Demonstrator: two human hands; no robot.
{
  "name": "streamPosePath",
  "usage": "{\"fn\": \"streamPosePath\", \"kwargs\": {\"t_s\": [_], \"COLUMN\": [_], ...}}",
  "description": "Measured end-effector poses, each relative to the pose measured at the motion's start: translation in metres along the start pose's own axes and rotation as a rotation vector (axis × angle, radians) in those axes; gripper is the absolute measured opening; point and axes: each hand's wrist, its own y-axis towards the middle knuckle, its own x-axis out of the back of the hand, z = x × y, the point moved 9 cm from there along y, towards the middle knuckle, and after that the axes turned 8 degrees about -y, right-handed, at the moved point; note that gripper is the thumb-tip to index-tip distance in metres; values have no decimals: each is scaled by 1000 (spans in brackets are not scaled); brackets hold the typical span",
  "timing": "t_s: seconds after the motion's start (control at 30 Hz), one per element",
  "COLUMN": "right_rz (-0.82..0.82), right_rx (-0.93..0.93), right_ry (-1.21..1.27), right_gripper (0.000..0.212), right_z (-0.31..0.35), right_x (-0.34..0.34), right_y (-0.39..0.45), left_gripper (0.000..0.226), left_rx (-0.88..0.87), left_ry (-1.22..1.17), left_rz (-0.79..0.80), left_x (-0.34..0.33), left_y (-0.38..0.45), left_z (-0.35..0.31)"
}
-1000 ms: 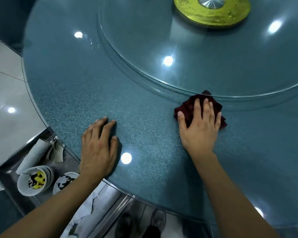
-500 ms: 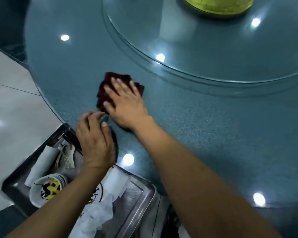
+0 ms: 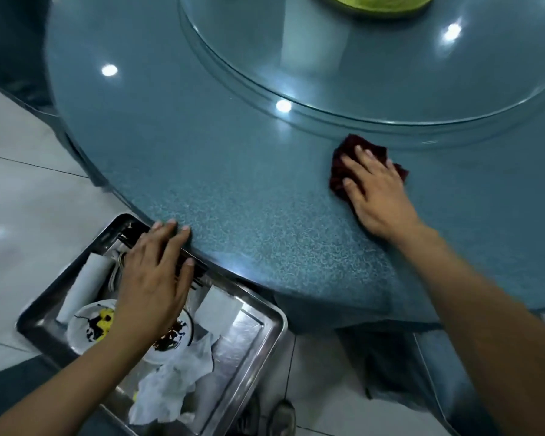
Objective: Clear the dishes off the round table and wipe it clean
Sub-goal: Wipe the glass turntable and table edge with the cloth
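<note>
Partly hidden cloth [image 3: 343, 180] under flat right hand [image 3: 378, 193] — left hand [image 3: 153, 278] (fingers straight) on table [image 3: 233, 171] edge.

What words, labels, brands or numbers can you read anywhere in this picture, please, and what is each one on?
None can be read.
The dark marks on the white dishes in the metal tray look like decoration or food residue, not letters.
The dark red cloth under the right hand, the round table and the yellow hub of the glass turntable bear no visible text.
</note>
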Motion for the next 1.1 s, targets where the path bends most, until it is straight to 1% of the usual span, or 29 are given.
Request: {"fn": "streamPosePath", "kwargs": {"t_s": [0.07, 0.17, 0.23, 0.27, 0.3, 0.4, 0.47, 0.5, 0.57, 0.63, 0.7, 0.73, 0.8, 0.87, 0.93, 0.97, 1.03, 1.07, 1.1], "right_rz": [-45, -236, -336, -344, -319, -95, -50, -56, -56, -45, -33, -34, -44, -45, -14, 1, -7, -41, -89], "right_rx": [29, -70, -105, -124, -148, -249, -297, -298, -232, -130, -36, 8, 92, 167, 231, 248, 228, 187, 127], "right_ry": [89, 300, 269, 217, 165, 34, -77, -96, -97, -82, -51, -37, -15, -6, 2, 18, 102, 143, 160], "right_gripper": [52, 46, 44, 45, 47, 65, 69, 69, 70, 67, 62, 61, 58, 56, 54, 53, 53, 53, 51], "right_z": [-10, -34, -59, -76, -95, -131, -128, -115, -60, 19, 109, 151, 226, 281, 310, 312, 293, 275, 251], "right_x": [10, 49, 78, 84, 84, 45, 24, 19, 9, -5, -23, -30, -41, -48, -54, -54, -44, -35, -25], "right_y": [-17, -36, -50, -56, -62, -78, -79, -73, -54, -36, -29, -29, -28, -27, -26, -26, -30, -35, -42], "left_gripper": [51, 53, 55, 56, 57, 59, 60, 60, 59, 56, 47, 43, 35, 20, 8, 18, 44, 48, 45], "left_rx": [22, 39, 51, 63, 74, 82, 72, 63, 48, 39, 22, 26, 77, 141, 188, 190, 149, 93, 19], "left_ry": [10, 6, 17, 21, 23, 30, 22, 13, -12, -62, -123, -145, -154, -143, -120, -84, 18, 38, 27], "left_rz": [0, -19, -10, 2, 14, 44, 69, 78, 116, 179, 209, 191, 85, 12, 13, 22, 54, 57, 68], "left_x": [-3, -7, -9, -9, -10, -9, -9, -9, -6, -1, 11, 20, 45, 62, 72, 75, 79, 81, 80], "left_y": [0, -1, -2, -2, -2, -2, -3, -3, -4, -2, 4, 9, 17, 20, 21, 25, 35, 42, 48], "left_z": [1, -2, -3, -3, -3, -1, 0, 0, 3, 5, 9, 15, 33, 55, 78, 88, 104, 110, 113]}}
